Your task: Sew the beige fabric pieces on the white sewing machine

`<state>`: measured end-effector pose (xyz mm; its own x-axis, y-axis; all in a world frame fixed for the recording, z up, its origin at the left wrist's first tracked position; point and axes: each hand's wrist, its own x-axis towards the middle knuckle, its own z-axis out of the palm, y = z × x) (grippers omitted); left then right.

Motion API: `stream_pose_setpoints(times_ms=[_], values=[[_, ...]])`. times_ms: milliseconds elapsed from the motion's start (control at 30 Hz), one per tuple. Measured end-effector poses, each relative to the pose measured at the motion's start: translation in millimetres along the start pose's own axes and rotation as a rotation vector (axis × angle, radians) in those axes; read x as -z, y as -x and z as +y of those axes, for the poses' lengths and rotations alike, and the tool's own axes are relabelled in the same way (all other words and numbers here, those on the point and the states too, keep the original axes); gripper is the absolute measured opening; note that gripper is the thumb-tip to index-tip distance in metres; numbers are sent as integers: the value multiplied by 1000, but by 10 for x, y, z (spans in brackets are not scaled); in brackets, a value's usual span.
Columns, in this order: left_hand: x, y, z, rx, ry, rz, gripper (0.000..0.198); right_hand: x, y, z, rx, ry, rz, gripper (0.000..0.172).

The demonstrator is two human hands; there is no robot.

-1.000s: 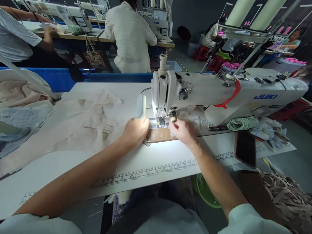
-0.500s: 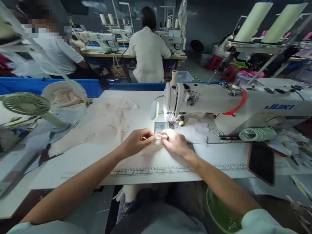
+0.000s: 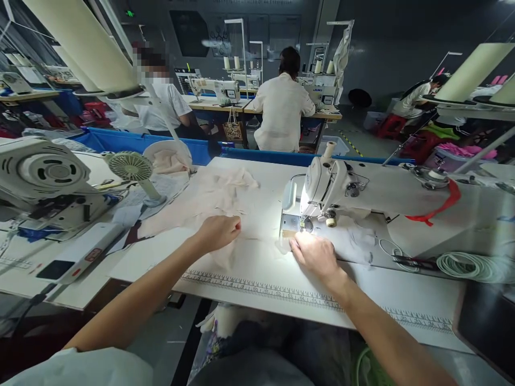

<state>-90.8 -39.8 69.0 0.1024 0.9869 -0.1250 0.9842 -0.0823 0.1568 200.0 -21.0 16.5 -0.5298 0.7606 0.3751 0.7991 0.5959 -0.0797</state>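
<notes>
My left hand (image 3: 218, 231) is closed on a piece of pale beige fabric (image 3: 225, 252) lying on the white table (image 3: 257, 279), to the left of the sewing machine. My right hand (image 3: 311, 253) rests palm down, fingers fairly flat, on the table just in front of the needle plate (image 3: 295, 225) of the white sewing machine (image 3: 362, 193). A small pale scrap (image 3: 282, 246) lies at its fingertips. More beige fabric pieces (image 3: 209, 195) are spread over the table's left part.
A small fan (image 3: 131, 167) stands at the left, beside another machine (image 3: 44, 179). A coil of pale green cord (image 3: 469, 265) and a dark phone (image 3: 483, 321) lie at the right. A printed ruler (image 3: 281, 292) runs along the table's front. People sit at machines behind.
My hands have parted: the left moved left onto the beige fabric, the right stayed by the needle plate. The view turned left and up.
</notes>
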Motion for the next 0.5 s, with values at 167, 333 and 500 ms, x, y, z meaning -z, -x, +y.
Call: stream_pose_setpoints(times_ms=[167,333,500], values=[[204,-459,-234,3,-31,253,27,86,89,110,-63,74,51,33],[425,-1106,-496,224,6,354,35,183,137,292,-77,62,201,41],[431,-1503,-535,303,11,322,26,194,140,359,-42,42,240,37]])
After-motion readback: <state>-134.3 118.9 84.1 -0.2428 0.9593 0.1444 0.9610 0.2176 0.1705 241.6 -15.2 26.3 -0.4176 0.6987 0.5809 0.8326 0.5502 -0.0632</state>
